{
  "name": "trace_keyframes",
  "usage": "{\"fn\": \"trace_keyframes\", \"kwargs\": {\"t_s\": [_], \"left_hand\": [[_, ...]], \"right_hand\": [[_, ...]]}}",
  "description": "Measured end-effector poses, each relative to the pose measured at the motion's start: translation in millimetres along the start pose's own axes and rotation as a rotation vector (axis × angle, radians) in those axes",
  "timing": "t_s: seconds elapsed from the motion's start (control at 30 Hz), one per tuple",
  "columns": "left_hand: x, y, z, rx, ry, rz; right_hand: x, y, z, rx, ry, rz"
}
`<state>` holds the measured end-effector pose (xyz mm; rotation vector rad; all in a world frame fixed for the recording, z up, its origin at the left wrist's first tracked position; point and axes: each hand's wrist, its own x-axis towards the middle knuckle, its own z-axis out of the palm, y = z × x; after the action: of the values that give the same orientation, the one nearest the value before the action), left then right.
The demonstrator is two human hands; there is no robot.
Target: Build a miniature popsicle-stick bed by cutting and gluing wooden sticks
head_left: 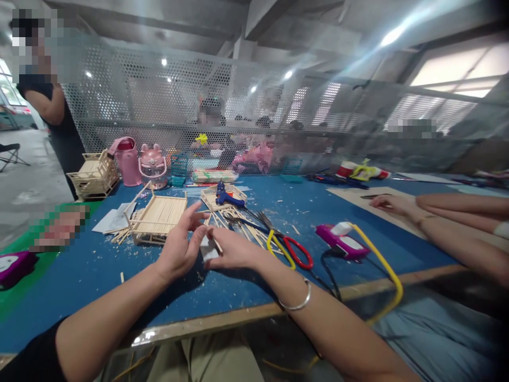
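My left hand [181,246] and my right hand [233,248] meet above the blue table. A small whitish piece [208,248] shows between them, with the right hand's fingers on it. The left hand's thumb and fingers are bent around a gap, and its fingertips are near the right hand's; whether it grips anything is unclear. Just behind the left hand stands a small frame of wooden sticks [159,215]. Loose sticks [254,232] lie fanned out behind the right hand, and a blue glue gun [229,198] rests on a second stick piece [207,199].
Red-handled scissors [298,252] and yellow-handled scissors [274,244] lie right of my hands, near a purple device [342,241]. Pink bottles [153,167] stand at the back left beside a stick model [93,175]. Another person's arms [449,217] rest on the right.
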<state>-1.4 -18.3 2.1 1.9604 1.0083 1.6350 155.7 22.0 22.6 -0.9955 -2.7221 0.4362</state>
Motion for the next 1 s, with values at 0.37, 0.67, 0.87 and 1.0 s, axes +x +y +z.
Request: {"fn": "trace_keyframes", "kwargs": {"t_s": [0.37,0.67,0.87,1.0], "left_hand": [[1,7,-1.4,0.134,-0.014,-0.001],[2,7,-1.2,0.197,0.004,0.021],[4,8,-4.9,0.209,0.056,0.098],[3,12,-7.4,0.224,0.121,0.176]], "right_hand": [[-2,5,-16,-0.233,0.096,0.085],[2,12,-10,-0.349,0.118,0.15],[-3,23,-27,0.069,0.104,0.048],[-7,9,-24,0.374,-0.105,-0.149]]}}
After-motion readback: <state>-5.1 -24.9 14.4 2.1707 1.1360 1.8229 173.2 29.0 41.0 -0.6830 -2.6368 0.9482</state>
